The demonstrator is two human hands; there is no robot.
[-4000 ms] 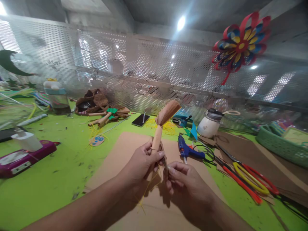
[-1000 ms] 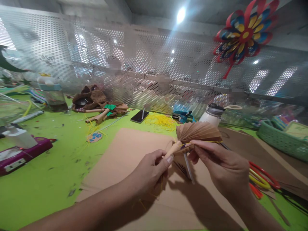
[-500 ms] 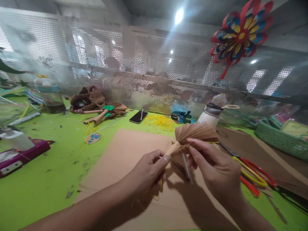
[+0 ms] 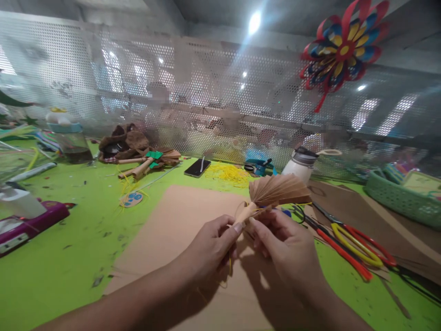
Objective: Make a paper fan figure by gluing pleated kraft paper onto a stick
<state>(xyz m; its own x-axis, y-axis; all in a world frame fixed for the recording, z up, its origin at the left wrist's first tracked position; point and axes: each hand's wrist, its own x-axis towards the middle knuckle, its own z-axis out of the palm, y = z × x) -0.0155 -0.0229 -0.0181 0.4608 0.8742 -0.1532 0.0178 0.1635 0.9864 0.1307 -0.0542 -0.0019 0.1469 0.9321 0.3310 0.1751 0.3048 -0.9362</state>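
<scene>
My left hand point(image 4: 215, 241) is closed round the rolled handle point(image 4: 245, 213) of a brown paper fan. The fan's pleated head point(image 4: 279, 189) spreads out to the upper right. Thin yellow string point(image 4: 257, 210) crosses the neck between handle and pleats, and a loose strand hangs below my left fingers. Right beside the handle, my right hand point(image 4: 292, 243) is closed, thumb and fingertips pinched together near the left thumb. What they pinch is hidden; the string and the fan's lower pleats are closest to them. Under both hands lies a large sheet of brown paper point(image 4: 165, 239).
Scissors with yellow and red handles point(image 4: 358, 246) lie at right, near a green basket point(image 4: 399, 195). Behind are a phone point(image 4: 197, 168), yellow shreds point(image 4: 229, 174) and a white bottle point(image 4: 298, 165). A purple power strip point(image 4: 34, 225) and a bundle of paper rolls point(image 4: 148, 164) are at left.
My right hand has moved left and slightly down, closer to the handle and my left thumb. The pale strip that hung by it is now out of sight. The left hand holds still.
</scene>
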